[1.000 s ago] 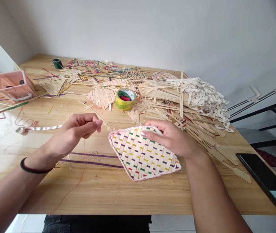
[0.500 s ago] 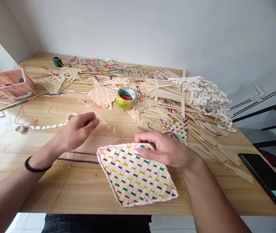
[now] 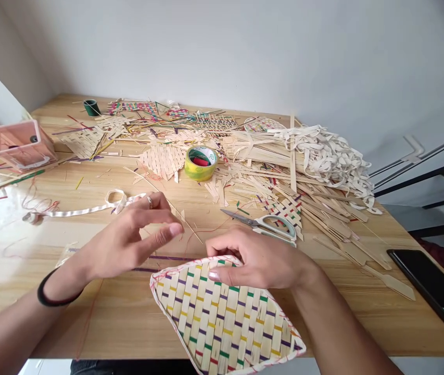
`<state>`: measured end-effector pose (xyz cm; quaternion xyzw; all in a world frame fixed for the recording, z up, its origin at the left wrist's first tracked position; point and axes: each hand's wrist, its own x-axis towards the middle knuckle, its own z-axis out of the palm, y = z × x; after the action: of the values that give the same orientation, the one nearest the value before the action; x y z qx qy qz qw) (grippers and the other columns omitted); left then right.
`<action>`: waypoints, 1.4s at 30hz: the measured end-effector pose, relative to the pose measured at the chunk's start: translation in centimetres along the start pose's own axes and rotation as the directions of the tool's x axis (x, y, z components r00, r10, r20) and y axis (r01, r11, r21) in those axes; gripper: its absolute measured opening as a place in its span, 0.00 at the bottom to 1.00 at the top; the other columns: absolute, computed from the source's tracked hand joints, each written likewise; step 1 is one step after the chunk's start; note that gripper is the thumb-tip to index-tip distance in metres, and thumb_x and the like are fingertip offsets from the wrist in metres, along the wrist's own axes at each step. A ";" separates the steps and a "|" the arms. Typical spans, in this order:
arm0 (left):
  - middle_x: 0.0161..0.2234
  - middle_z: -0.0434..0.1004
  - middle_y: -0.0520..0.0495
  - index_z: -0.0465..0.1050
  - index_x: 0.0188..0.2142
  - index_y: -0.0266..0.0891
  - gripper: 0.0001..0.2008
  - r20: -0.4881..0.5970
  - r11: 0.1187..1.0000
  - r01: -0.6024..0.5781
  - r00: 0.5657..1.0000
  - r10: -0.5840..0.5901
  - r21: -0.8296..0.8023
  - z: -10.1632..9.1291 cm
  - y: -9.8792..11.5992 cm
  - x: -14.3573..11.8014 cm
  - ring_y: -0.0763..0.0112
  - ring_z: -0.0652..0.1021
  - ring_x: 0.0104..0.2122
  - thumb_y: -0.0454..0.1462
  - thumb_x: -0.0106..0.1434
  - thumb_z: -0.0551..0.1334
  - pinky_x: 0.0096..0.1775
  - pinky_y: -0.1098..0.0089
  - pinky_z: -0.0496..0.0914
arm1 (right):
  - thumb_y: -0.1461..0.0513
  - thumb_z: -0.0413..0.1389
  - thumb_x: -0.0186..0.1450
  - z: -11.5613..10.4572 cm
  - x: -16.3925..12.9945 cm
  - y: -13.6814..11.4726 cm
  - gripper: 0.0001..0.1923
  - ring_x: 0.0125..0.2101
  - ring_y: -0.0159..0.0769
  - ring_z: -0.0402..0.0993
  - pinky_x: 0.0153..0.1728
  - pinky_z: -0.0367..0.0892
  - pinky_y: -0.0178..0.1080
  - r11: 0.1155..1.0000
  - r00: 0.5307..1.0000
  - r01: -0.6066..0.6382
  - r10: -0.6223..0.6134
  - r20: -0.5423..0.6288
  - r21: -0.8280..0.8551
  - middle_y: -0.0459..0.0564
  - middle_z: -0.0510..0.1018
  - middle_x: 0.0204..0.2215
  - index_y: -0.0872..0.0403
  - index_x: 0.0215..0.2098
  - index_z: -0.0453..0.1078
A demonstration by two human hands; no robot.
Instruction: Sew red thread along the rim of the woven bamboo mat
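- Far left, the pink box (image 3: 22, 143) sits where it did a second ago on the tabletop (image 3: 136, 317); nothing over there has been touched.
- The white ribbon (image 3: 89, 209) lies just beyond the left hand, unmoved, its loop near the knuckles.
- The left hand (image 3: 128, 237) has drifted right and a little nearer to the person. A second ago thumb and forefinger were pinched together; now the fingers are spread and loose, ring showing, gripping nothing I can make out. A thin red thread (image 3: 89, 317) trails off the near edge under the wrist, but whether a fingertip holds it I cannot tell.
- The woven tray (image 3: 222, 317) has been pulled steadily toward the person and now overhangs the near edge of the tabletop, its far rim up, its red-stitched border facing me.
- The right hand (image 3: 256, 260) has come back with it, curled over the far rim, thumb inside on the weave, grasping it.
- With the tray drawn away, the scissors (image 3: 263, 224) lie uncovered just beyond the right hand, blades pointing left.
- To my eye that pull brings the stitched rim in close for working on.
- Further right the strip pile (image 3: 323, 156) is undisturbed.
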<state>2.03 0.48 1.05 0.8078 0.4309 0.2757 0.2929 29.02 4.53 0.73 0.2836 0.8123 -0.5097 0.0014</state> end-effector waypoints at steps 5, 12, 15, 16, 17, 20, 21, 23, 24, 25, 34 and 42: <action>0.36 0.77 0.46 0.86 0.39 0.41 0.12 0.280 0.978 0.008 0.959 0.053 -0.211 1.0 0.4 -0.2 0.65 0.77 0.39 0.43 0.74 0.65 0.43 0.66 0.69 | 0.55 0.60 0.65 0.7 0.2 -0.2 0.13 0.23 0.27 0.58 0.23 0.51 0.34 0.998 0.999 0.044 -0.044 -0.021 0.036 0.40 0.66 0.22 0.54 0.27 0.66; 0.31 0.76 0.49 0.85 0.32 0.40 0.07 0.316 0.887 0.133 0.949 0.015 -0.442 1.6 0.4 -0.3 0.70 0.75 0.34 0.37 0.69 0.70 0.38 0.68 0.69 | 0.50 0.53 0.77 0.6 0.2 0.5 0.20 0.35 0.34 0.75 0.37 0.67 0.37 0.955 0.974 0.195 -0.162 -0.158 0.222 0.49 0.79 0.34 0.55 0.38 0.75; 0.31 0.76 0.48 0.86 0.32 0.41 0.06 0.269 0.848 0.135 0.963 0.009 -0.513 1.1 0.4 -0.4 0.69 0.75 0.33 0.36 0.67 0.71 0.37 0.67 0.69 | 0.55 0.52 0.78 0.7 0.7 0.8 0.15 0.48 0.39 0.78 0.52 0.68 0.42 0.948 0.921 0.280 -0.221 -0.321 0.150 0.53 0.82 0.45 0.54 0.45 0.76; 0.31 0.77 0.48 0.86 0.33 0.42 0.05 0.258 0.839 0.132 0.966 0.009 -0.528 0.9 0.4 -0.4 0.69 0.75 0.33 0.36 0.67 0.71 0.38 0.67 0.70 | 0.56 0.54 0.77 0.9 1.0 0.9 0.12 0.50 0.40 0.78 0.54 0.67 0.43 0.954 0.913 0.281 -0.233 -0.336 0.103 0.53 0.82 0.47 0.54 0.47 0.76; 0.32 0.78 0.48 0.86 0.33 0.43 0.05 0.250 0.834 0.131 0.968 0.009 -0.535 0.8 0.4 -0.4 0.68 0.75 0.34 0.35 0.67 0.71 0.38 0.66 0.70 | 0.57 0.56 0.76 1.2 1.3 0.9 0.10 0.52 0.41 0.77 0.56 0.67 0.44 0.961 0.916 0.270 -0.235 -0.326 0.065 0.53 0.82 0.49 0.53 0.48 0.76; 0.32 0.79 0.47 0.87 0.33 0.44 0.06 0.236 0.835 0.124 0.972 0.008 -0.537 0.7 0.4 -0.4 0.67 0.76 0.34 0.35 0.67 0.71 0.39 0.65 0.71 | 0.57 0.65 0.70 2.6 2.4 0.9 0.13 0.55 0.45 0.76 0.58 0.66 0.46 0.979 0.951 0.198 -0.179 -0.252 0.051 0.52 0.81 0.54 0.50 0.51 0.76; 0.32 0.79 0.47 0.88 0.33 0.44 0.06 0.231 0.833 0.123 0.973 0.006 -0.539 0.7 0.4 -0.4 0.67 0.75 0.34 0.35 0.67 0.72 0.39 0.66 0.71 | 0.57 0.67 0.68 3.0 2.7 0.8 0.14 0.54 0.45 0.77 0.56 0.67 0.46 0.981 0.957 0.185 -0.164 -0.241 0.067 0.51 0.81 0.53 0.50 0.51 0.75; 0.30 0.78 0.48 0.89 0.34 0.46 0.06 0.210 0.815 0.121 0.978 0.000 -0.567 0.7 0.5 -0.4 0.68 0.75 0.33 0.34 0.66 0.72 0.37 0.66 0.70 | 0.57 0.68 0.66 3.8 3.0 0.5 0.14 0.47 0.44 0.79 0.50 0.70 0.44 0.980 0.955 0.181 -0.157 -0.251 0.079 0.50 0.82 0.48 0.49 0.48 0.75; 0.30 0.78 0.48 0.89 0.34 0.46 0.06 0.198 0.800 0.124 0.980 -0.006 -0.587 0.7 0.5 -0.3 0.69 0.75 0.32 0.34 0.66 0.72 0.36 0.67 0.70 | 0.58 0.68 0.67 4.0 3.0 0.4 0.12 0.43 0.43 0.78 0.46 0.70 0.43 0.981 0.951 0.181 -0.155 -0.269 0.073 0.50 0.82 0.45 0.49 0.47 0.75; 0.29 0.77 0.48 0.89 0.34 0.46 0.07 0.188 0.786 0.129 0.982 -0.016 -0.605 0.7 0.5 -0.3 0.69 0.74 0.31 0.33 0.65 0.72 0.35 0.67 0.69 | 0.58 0.66 0.68 4.0 2.9 0.2 0.09 0.40 0.42 0.78 0.43 0.70 0.42 0.982 0.945 0.177 -0.150 -0.290 0.068 0.49 0.82 0.42 0.50 0.45 0.76; 0.30 0.75 0.47 0.89 0.33 0.47 0.07 0.071 0.710 0.122 0.992 -0.102 -0.694 0.4 0.1 -0.5 0.68 0.73 0.31 0.43 0.67 0.73 0.32 0.67 0.70 | 0.58 0.61 0.71 1.1 1.2 0.7 0.08 0.32 0.37 0.73 0.34 0.66 0.39 0.987 0.909 0.083 -0.019 -0.415 0.137 0.48 0.81 0.31 0.52 0.36 0.79; 0.31 0.75 0.46 0.86 0.34 0.44 0.18 0.108 0.766 0.087 0.994 -0.022 -0.637 -0.8 0.1 -0.1 0.66 0.72 0.32 0.53 0.69 0.68 0.37 0.65 0.71 | 0.53 0.63 0.69 0.1 1.0 1.9 0.12 0.30 0.33 0.70 0.34 0.65 0.36 0.953 0.842 0.166 -0.005 -0.539 0.252 0.45 0.75 0.28 0.55 0.37 0.76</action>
<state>1.47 0.59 1.62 0.6588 0.3201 0.3591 0.5785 29.07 5.49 -1.16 0.3739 0.7093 -0.5235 -0.2882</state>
